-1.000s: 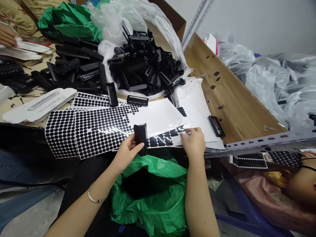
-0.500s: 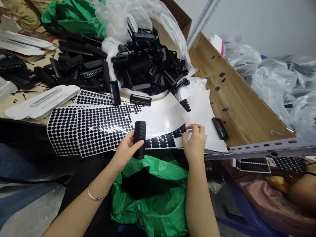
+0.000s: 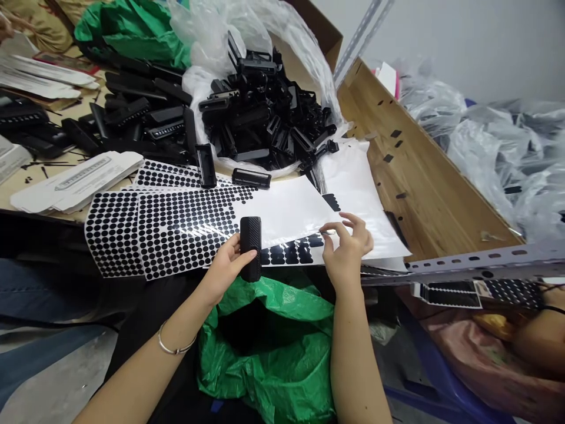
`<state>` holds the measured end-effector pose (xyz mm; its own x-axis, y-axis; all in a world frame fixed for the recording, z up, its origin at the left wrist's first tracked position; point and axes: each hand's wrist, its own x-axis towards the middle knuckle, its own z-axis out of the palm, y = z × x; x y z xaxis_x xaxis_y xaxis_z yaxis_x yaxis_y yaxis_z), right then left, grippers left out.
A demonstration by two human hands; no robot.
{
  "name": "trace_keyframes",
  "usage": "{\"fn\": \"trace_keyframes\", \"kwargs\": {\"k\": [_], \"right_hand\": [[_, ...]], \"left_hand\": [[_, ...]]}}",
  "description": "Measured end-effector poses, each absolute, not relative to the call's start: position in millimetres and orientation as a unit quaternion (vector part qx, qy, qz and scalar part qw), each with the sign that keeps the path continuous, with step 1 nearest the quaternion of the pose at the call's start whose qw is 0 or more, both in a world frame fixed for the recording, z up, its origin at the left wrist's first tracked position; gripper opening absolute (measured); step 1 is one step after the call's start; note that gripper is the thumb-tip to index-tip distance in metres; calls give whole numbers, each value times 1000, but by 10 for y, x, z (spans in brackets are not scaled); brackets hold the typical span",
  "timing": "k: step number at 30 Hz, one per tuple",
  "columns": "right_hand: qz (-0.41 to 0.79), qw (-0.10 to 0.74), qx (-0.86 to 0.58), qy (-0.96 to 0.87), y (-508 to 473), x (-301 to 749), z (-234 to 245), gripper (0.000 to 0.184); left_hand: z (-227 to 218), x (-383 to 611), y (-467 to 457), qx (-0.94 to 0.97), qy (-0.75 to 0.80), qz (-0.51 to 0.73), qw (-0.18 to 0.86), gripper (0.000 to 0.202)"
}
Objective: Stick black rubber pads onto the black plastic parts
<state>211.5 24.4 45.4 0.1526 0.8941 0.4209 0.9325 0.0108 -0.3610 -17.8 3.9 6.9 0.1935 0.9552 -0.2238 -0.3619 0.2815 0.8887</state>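
Note:
My left hand point(image 3: 225, 265) is closed round a black oblong plastic case point(image 3: 251, 247) with a ribbed, carbon-look face, held upright over the front edge of the table. My right hand point(image 3: 346, 247) pinches a small, dark, shiny sticker point(image 3: 327, 232) between thumb and index finger, its other fingers curled loosely above. Just below and left of that pinch lies a sheet of larger black stickers point(image 3: 286, 253), partly covered by a blank white sheet point(image 3: 282, 206). To the left spread sheets of round black dots point(image 3: 185, 235).
A plastic-lined pile of black plastic parts point(image 3: 265, 112) stands behind. Folded white boxes point(image 3: 79, 182) lie at left. An open green sack point(image 3: 269, 365) hangs below the table edge. A wooden tray point(image 3: 432, 188) is at right. Another person's arm point(image 3: 542, 335) shows at far right.
My right hand has drawn slightly left off the sheet with the sticker between its fingertips. The white sheets have shifted, partly covering a black part at right. My left hand stays still.

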Motion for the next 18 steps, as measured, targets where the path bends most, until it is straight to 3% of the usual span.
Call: {"fn": "trace_keyframes", "kwargs": {"k": [4, 8, 18], "right_hand": [[196, 408, -612, -648, 240, 2033, 463, 14], [382, 425, -541, -617, 134, 1831, 521, 11], [392, 395, -512, -655, -14, 1531, 709, 5]], "left_hand": [[88, -219, 30, 413, 369, 449, 701, 31], [155, -256, -4, 493, 239, 435, 715, 30], [154, -260, -19, 506, 201, 459, 703, 38]]}}
